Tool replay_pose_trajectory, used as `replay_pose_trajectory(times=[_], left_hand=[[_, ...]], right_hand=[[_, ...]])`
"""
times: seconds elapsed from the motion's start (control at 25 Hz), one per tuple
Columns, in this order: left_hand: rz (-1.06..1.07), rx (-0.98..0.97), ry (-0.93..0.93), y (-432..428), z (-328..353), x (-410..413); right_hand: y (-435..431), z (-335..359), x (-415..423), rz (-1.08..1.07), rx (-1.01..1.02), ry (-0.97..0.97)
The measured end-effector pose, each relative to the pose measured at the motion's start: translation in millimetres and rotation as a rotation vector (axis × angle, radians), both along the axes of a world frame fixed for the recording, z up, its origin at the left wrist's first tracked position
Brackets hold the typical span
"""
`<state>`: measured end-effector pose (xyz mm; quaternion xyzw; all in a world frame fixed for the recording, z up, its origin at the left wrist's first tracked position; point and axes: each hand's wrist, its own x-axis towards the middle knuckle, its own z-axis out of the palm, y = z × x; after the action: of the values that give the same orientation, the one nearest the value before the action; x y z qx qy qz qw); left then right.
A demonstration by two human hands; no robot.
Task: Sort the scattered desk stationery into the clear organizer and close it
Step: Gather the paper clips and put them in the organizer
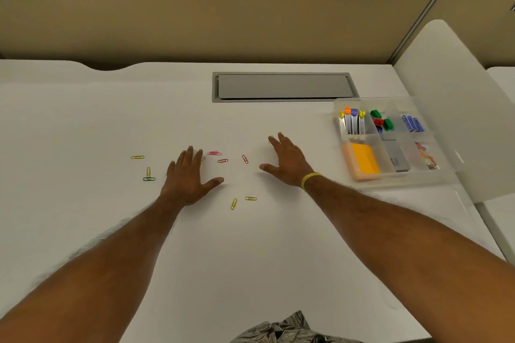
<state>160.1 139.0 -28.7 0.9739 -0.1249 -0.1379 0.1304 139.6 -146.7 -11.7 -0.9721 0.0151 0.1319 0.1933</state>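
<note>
Patterned cloth [281, 328] at the bottom edge, nearest of all, two bare forearms reaching forward above it. Flat on the white desk [250, 259], palm down, the left hand [189, 175], fingers straight and spread, gripping nothing. Likewise flat, spread and empty, the right hand [287, 161], a yellow wristband [310, 179] at the wrist and a half-hidden yellow clip [270, 139] at its fingertips. Between the hands, pink clips [214, 153] and two red clips [222, 160]; nearer than the thumbs, a yellow pair [233, 203]. Left of the left hand, a lone yellow clip [137, 157], then a yellow clip touching a green clip [149, 179]. Well right of the right hand, the clear organizer [395, 175], holding green and red binder clips [381, 121], orange and yellow sticky notes [363, 160], a grey block [397, 157]. Beyond the fingertips, a grey hatch [284, 86], then a tan partition [195, 17].
</note>
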Motion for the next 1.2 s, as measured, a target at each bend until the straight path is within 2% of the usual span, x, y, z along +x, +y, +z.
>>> replay_pose_trajectory(times=[0.16, 0.36, 0.6, 0.88, 1.04, 1.12, 1.2], left_hand=[[-0.019, -0.008, 0.023, -8.6, -11.7, 4.9], [-0.191, 0.001, 0.004, -24.0, -18.2, 7.2], [-0.429, -0.074, -0.022, -31.2, -18.6, -15.7], [-0.51, -0.117, -0.03, -23.7, -19.6, -57.9], [-0.422, -0.313, 0.073, -17.0, -8.6, -74.2], [-0.297, -0.38, 0.033, -14.4, -8.2, -76.0], [-0.182, -0.398, -0.042, -14.5, -10.3, -74.0]], right_hand=[[4.0, -10.1, 17.6, -0.04, -0.001, 0.075], [26.3, -16.9, 20.0, 0.169, -0.003, 0.065], [44.3, -16.8, -6.8, 0.42, 0.027, 0.012], [43.9, -17.4, -54.2, 0.452, 0.096, -0.011], [35.8, -10.1, -65.5, 0.308, 0.215, -0.062], [32.2, -7.8, -62.7, 0.207, 0.259, -0.1], [31.6, -6.6, -60.2, 0.148, 0.272, -0.055]])
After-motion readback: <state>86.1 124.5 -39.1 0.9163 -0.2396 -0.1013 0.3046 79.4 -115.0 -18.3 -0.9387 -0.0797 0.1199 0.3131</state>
